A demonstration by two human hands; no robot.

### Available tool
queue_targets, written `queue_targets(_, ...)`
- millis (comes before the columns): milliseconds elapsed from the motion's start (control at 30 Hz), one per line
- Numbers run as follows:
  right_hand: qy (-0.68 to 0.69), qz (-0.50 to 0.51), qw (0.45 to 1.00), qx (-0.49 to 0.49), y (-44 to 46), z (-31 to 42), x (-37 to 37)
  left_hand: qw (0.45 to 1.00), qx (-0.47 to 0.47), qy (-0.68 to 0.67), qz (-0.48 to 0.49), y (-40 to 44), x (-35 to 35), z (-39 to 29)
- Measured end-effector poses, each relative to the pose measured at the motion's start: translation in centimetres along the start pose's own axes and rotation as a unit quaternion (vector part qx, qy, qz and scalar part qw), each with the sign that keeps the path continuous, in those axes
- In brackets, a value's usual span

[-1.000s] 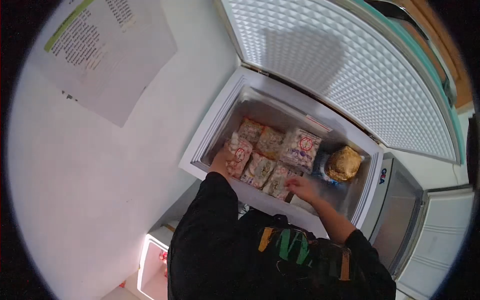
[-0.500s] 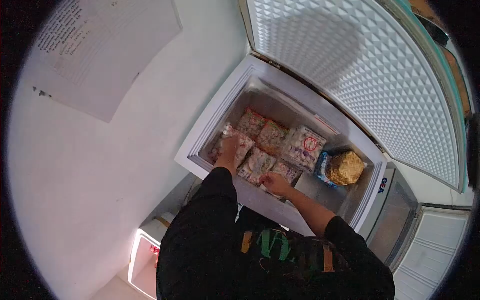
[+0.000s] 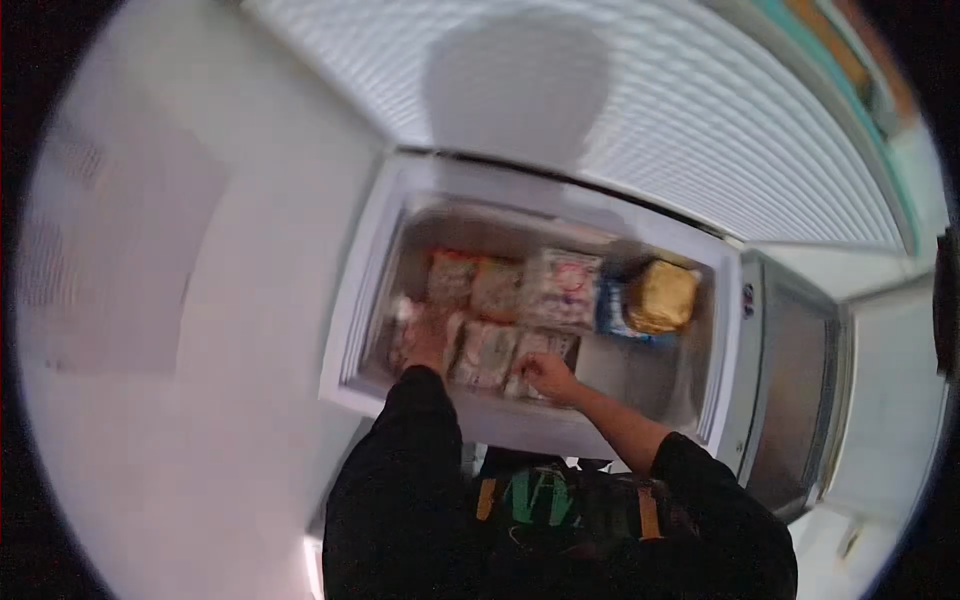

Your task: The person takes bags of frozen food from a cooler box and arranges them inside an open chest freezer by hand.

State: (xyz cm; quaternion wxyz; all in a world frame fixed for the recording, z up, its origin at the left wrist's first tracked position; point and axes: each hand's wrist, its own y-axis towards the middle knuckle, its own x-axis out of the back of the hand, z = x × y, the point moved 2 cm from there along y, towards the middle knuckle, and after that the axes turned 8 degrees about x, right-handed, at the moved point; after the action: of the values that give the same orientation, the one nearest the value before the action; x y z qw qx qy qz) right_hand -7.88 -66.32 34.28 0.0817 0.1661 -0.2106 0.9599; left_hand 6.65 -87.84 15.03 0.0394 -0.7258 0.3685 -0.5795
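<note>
The left grip (image 3: pixel 430 345) lies over a pinkish bag (image 3: pixel 404 333), and I cannot tell whether its fingers are closed on it, because the hand is blurred and seen mostly from the back. The right grip (image 3: pixel 546 373) is narrow, with its fingers bent together at a pale bag (image 3: pixel 560 348); whether it pinches the plastic, I cannot tell from where I stand. Both grips are inside an open chest freezer (image 3: pixel 345 345), which contains these bags. Between the two grips there is a middle bag (image 3: pixel 486 352), flat and whitish. Beyond the left grip, two bags with orange edges (image 3: pixel 474 280) lie side by side. Just beyond the right grip sits a bigger bag (image 3: pixel 562 290), full of pale pieces and carrying a red mark. Farther to the right of this grip are a blue packet (image 3: pixel 611 307) and, touching it, a golden bundle (image 3: pixel 664 296), which hides a part of the packet. The contents of the other bags are hard to make out. Above both grips stands the raised lid (image 3: pixel 690 120), cut off at the top. Left of the left grip, a paper (image 3: pixel 140 240) on the wall is too blurred for reading.
</note>
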Motion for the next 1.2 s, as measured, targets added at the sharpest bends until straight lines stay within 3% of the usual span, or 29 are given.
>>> queue_targets(67,-0.118,-0.063,0.989,0.068,-1.4,-2.8,0.4,0.994,-0.1,-0.006,-0.05,1.2,0.3,-2.1)
queue_targets(133,-0.106,-0.122,0.98,0.113,-4.3,-4.9,0.8,0.973,-0.204,-0.019,-0.103,1.0,0.6,-5.8)
queue_targets(167,-0.117,-0.185,0.97,0.106,-5.8,-5.3,2.9,0.957,-0.255,-0.034,-0.132,1.5,0.2,-8.0)
queue_targets(233,-0.088,-0.151,0.984,0.017,-9.0,-5.5,7.4,0.918,-0.339,-0.102,-0.179,1.7,-0.2,-13.1)
queue_targets(267,-0.093,-0.215,0.972,0.012,-10.2,-6.3,11.0,0.898,-0.367,-0.161,-0.182,2.6,-0.2,-15.4)
queue_targets(333,-0.096,-0.307,0.947,-0.003,-13.9,-7.7,13.3,0.88,-0.356,-0.301,-0.094,4.5,0.0,-18.1)
queue_targets(367,-0.047,-0.38,0.924,0.001,-15.8,-9.1,13.9,0.871,-0.402,-0.275,-0.06,2.7,1.4,-21.7)
queue_targets(433,-0.006,-0.466,0.883,-0.05,-20.8,-9.0,14.5,0.919,-0.304,-0.25,-0.031,-4.1,4.8,-27.7)
queue_targets(467,0.016,-0.499,0.863,-0.081,-23.2,-9.0,14.1,0.913,-0.341,-0.224,-0.01,-4.8,4.0,-31.1)
queue_targets(500,0.077,-0.581,0.81,-0.015,-24.7,-11.9,13.2,0.856,-0.453,-0.238,-0.073,-5.7,2.5,-34.7)
queue_targets(533,0.089,-0.611,0.786,-0.022,-26.8,-12.2,12.7,0.781,-0.551,-0.261,-0.135,-7.3,1.4,-37.8)
queue_targets(567,0.083,-0.616,0.781,-0.061,-29.0,-12.4,12.1,0.757,-0.579,-0.304,0.009,-10.4,1.1,-41.7)
queue_targets(600,0.079,-0.618,0.776,-0.1,-30.6,-13.2,10.9,0.744,-0.603,-0.286,0.033,-13.2,-0.2,-44.9)
queue_targets(667,0.089,-0.671,0.727,-0.114,-33.6,-15.9,8.4,0.668,-0.642,-0.289,0.24,-19.3,-4.3,-50.7)
queue_targets(733,0.103,-0.708,0.689,-0.12,-36.8,-17.3,6.4,0.644,-0.707,-0.15,0.253,-26.7,-6.0,-54.7)
queue_targets(800,0.12,-0.74,0.65,-0.124,-40.5,-19.1,4.1,0.569,-0.759,-0.047,0.312,-32.7,-9.7,-56.7)
queue_targets(833,0.127,-0.751,0.636,-0.122,-42.3,-19.9,2.9,0.536,-0.762,0.01,0.363,-36.1,-11.5,-57.0)
queue_targets(900,0.112,-0.799,0.562,-0.182,-45.8,-21.5,0.6,0.444,-0.827,0.156,0.309,-42.1,-15.0,-57.2)
queue_targets(967,0.118,-0.836,0.485,-0.229,-47.8,-23.2,-3.2,0.302,-0.867,0.255,0.303,-45.6,-19.7,-55.9)
queue_targets(1133,0.197,-0.833,0.391,-0.338,-50.7,-28.5,-12.7,0.189,-0.807,0.494,0.263,-51.2,-30.2,-52.4)
queue_targets(1200,0.213,-0.809,0.347,-0.424,-51.3,-30.3,-15.8,0.165,-0.799,0.501,0.289,-54.0,-31.4,-51.1)
